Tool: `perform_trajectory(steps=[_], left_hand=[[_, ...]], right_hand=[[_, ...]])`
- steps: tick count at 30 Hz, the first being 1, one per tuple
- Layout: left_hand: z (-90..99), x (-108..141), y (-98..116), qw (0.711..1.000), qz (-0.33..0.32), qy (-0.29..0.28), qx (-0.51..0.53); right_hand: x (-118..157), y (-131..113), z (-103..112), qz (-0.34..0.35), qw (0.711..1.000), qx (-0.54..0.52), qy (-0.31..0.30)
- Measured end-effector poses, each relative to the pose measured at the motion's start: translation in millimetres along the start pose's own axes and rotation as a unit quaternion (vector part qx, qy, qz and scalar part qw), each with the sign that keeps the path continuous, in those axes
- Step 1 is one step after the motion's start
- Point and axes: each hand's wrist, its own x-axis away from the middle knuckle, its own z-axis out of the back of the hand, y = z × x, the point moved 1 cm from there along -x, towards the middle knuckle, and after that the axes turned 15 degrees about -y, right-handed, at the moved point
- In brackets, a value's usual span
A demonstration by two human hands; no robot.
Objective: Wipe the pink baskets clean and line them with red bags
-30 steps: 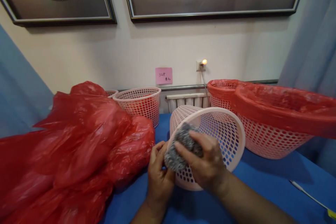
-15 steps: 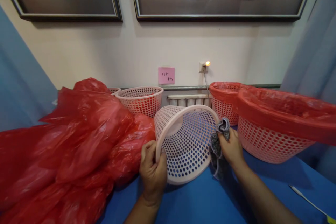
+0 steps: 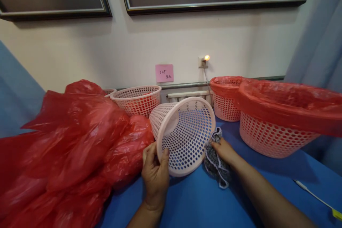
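A pale pink perforated basket point(image 3: 184, 165) is tipped on its side, its mouth facing me. My left hand point(image 3: 156, 176) grips the lower left of its rim, thumb inside and fingers outside. Closed round a crumpled grey cloth point(image 3: 217, 164) with a light edge, my right hand point(image 3: 227, 151) is at the right side of the rim. The fingertips of that hand are partly hidden by the cloth.
Red plastic bags point(image 3: 80, 149) are heaped at the left. Behind stands another pink basket point(image 3: 136, 101). Two red-lined baskets, a small one point(image 3: 227, 107) and a large one point(image 3: 275, 135), stand right. A white cable point(image 3: 312, 194) lies on the blue table point(image 3: 192, 206).
My right hand has moved down and left along the rim with the cloth. The basket's mouth has turned slightly while my left hand keeps its grip. The view has shifted slightly.
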Motion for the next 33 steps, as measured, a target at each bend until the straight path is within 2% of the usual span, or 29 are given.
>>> perform_trajectory(steps=[8, 10, 13, 16, 19, 24, 26, 29, 33], left_hand=[[-8.2, 2.9, -11.6, 0.996, 0.037, -0.016, 0.082], [-10.5, 5.7, -8.6, 0.995, 0.035, -0.034, 0.086], [-11.8, 8.7, -2.7, 0.994, 0.034, -0.058, 0.081], [-10.2, 9.1, 0.9, 0.994, 0.039, -0.071, 0.072], [-8.2, 9.8, 2.2, 0.992, 0.053, -0.089, 0.075], [-5.6, 15.9, 5.3, 0.984, 0.076, -0.120, 0.106], [-4.4, 17.8, 7.5, 0.982, 0.079, -0.125, 0.118], [-3.5, 18.4, 11.2, 0.982, 0.082, -0.118, 0.126], [-6.2, 18.3, 14.4, 0.981, 0.072, -0.115, 0.136]], right_hand=[[34.6, -31.8, -17.2, -0.025, 0.981, 0.111, -0.155], [47.8, -43.5, -27.7, -0.008, 0.972, 0.123, -0.201], [70.8, -63.5, -44.8, 0.058, 0.963, 0.101, -0.243], [90.5, -80.4, -54.7, 0.132, 0.962, 0.024, -0.236], [101.2, -89.5, -55.7, 0.208, 0.950, -0.045, -0.227], [106.4, -92.0, -50.0, 0.362, 0.906, -0.047, -0.215], [106.8, -91.1, -47.5, 0.404, 0.891, -0.044, -0.205], [105.5, -86.1, -43.9, 0.427, 0.887, -0.038, -0.170], [99.1, -70.0, -39.1, 0.364, 0.929, -0.039, -0.047]])
